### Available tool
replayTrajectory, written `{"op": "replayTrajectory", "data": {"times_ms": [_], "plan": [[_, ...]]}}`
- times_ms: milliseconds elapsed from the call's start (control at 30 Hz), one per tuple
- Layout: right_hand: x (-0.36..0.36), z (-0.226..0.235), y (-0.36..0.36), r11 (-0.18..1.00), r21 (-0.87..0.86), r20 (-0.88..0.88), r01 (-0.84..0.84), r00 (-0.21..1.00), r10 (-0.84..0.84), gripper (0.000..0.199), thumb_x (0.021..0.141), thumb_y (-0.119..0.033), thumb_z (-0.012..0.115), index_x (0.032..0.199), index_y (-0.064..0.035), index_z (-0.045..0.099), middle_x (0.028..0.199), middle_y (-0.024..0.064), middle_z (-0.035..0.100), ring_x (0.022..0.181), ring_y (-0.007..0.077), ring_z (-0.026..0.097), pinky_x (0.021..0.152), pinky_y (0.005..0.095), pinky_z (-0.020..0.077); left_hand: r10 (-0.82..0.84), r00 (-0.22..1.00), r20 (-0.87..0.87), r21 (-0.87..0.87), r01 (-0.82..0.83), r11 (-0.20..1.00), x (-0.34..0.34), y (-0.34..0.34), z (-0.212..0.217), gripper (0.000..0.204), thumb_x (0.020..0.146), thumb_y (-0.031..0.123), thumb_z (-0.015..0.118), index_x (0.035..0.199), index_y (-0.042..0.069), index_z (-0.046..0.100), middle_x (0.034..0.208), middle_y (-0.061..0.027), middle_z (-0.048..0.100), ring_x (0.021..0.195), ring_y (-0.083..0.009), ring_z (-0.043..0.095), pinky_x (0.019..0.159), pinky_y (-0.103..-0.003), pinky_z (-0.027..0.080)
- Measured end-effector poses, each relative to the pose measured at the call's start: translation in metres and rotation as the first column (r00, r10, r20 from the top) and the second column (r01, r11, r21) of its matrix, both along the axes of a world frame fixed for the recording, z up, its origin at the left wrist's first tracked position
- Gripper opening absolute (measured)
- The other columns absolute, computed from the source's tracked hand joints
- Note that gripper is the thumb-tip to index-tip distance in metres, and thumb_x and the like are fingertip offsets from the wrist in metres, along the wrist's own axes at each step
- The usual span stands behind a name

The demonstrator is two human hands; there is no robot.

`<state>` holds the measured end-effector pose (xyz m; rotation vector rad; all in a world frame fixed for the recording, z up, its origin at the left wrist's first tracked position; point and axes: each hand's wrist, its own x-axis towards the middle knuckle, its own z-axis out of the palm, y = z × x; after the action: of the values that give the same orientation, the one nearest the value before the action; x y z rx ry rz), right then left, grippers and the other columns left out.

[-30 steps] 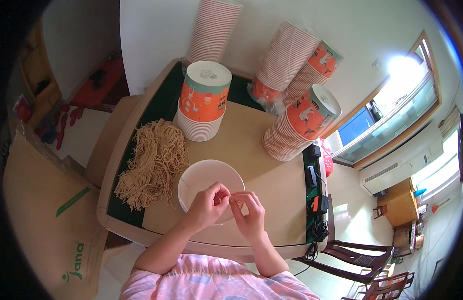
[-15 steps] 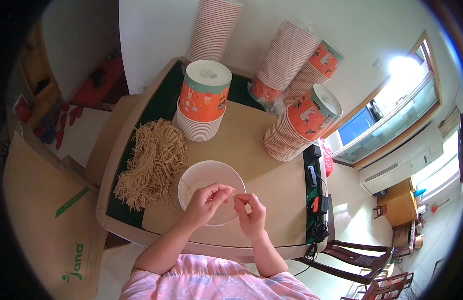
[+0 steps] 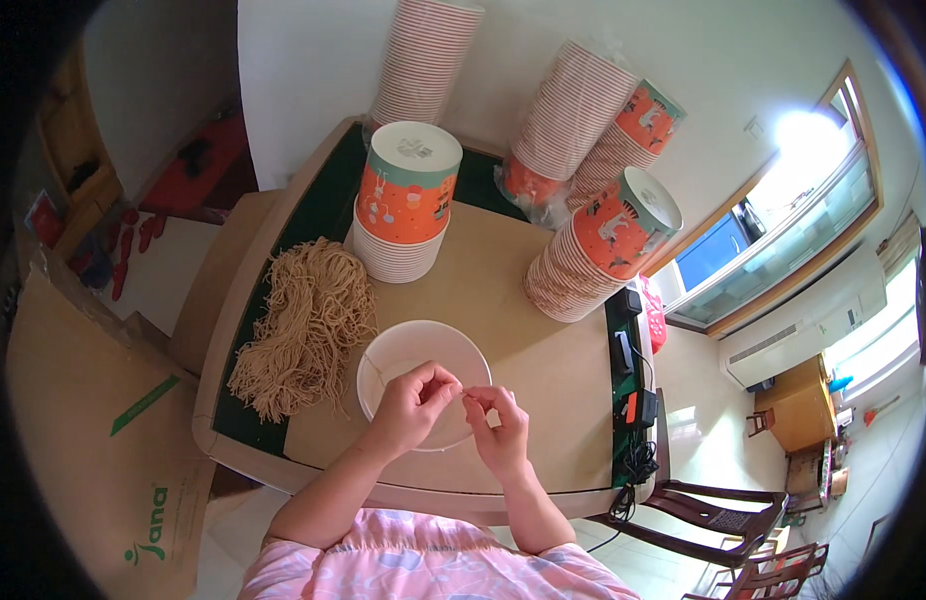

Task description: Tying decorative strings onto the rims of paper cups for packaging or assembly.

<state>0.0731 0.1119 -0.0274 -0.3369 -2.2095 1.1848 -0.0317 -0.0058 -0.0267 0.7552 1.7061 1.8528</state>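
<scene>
A white paper bowl (image 3: 415,352) stands open on the tan table (image 3: 503,290) in front of me. My left hand (image 3: 411,404) hovers over the bowl's near rim with its fingertips pinched on a thin noodle strand that trails into the bowl. My right hand (image 3: 499,425) is just to the right, its fingertips pinching the same strand's other end. A loose heap of tan dried noodles (image 3: 301,325) lies to the left of the bowl.
Stacks of orange printed paper bowls stand behind: one upright stack (image 3: 405,205), one leaning stack (image 3: 601,250) at the right, taller stacks (image 3: 423,60) against the wall. Black electrical devices (image 3: 631,375) sit at the table's right edge. A cardboard box (image 3: 93,430) stands left.
My hands came slightly apart half a second ago and are now close together again over the bowl's near rim. The bowl and noodle heap have not moved.
</scene>
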Motion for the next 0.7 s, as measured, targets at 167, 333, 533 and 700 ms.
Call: {"op": "replayTrajectory", "data": {"times_ms": [167,333,533,700], "plan": [[-0.003,-0.003,0.002,0.997,0.071,-0.003,-0.007,1.0,0.007,0.005,0.083,0.003,0.063,0.087,-0.0008,0.063,0.07,0.0038,0.061,0.062,0.0112,0.054,0.062,0.0254,0.0424,-0.059,0.998,-0.031,-0.017,0.059,0.998,0.001,-0.002,0.005,0.007,0.09,0.009,0.062,0.087,0.002,0.062,0.07,0.0027,0.057,0.062,-0.0028,0.047,0.057,-0.021,0.039],[-0.003,-0.001,0.001,0.995,0.093,0.016,-0.021,1.0,0.019,0.005,0.082,0.002,0.062,0.084,-0.0021,0.062,0.065,0.0028,0.059,0.058,0.0114,0.052,0.065,0.026,0.041,-0.068,0.994,-0.082,-0.073,0.062,0.995,0.002,-0.005,0.016,0.009,0.089,0.01,0.062,0.087,0.001,0.063,0.064,0.0009,0.056,0.056,-0.0044,0.045,0.051,-0.023,0.038],[-0.002,0.002,0.0,0.998,0.058,0.027,-0.022,0.999,0.02,0.007,0.08,0.004,0.06,0.083,-0.0023,0.061,0.063,0.0027,0.057,0.054,0.0112,0.05,0.067,0.026,0.0402,-0.088,0.981,-0.172,-0.123,0.067,0.99,0.005,-0.006,0.025,0.007,0.088,0.007,0.062,0.086,0.001,0.061,0.064,0.0031,0.053,0.057,-0.0028,0.043,0.05,-0.022,0.035],[-0.001,0.0,0.001,0.997,0.074,0.041,-0.023,0.999,0.02,0.008,0.079,0.004,0.059,0.083,-0.0021,0.061,0.063,0.0025,0.057,0.054,0.0112,0.05,0.066,0.0254,0.04,-0.12,0.973,-0.196,-0.117,0.099,0.988,0.005,-0.007,0.024,0.005,0.087,0.005,0.062,0.086,0.0,0.06,0.063,0.0011,0.054,0.056,-0.0032,0.044,0.049,-0.023,0.036]]}}
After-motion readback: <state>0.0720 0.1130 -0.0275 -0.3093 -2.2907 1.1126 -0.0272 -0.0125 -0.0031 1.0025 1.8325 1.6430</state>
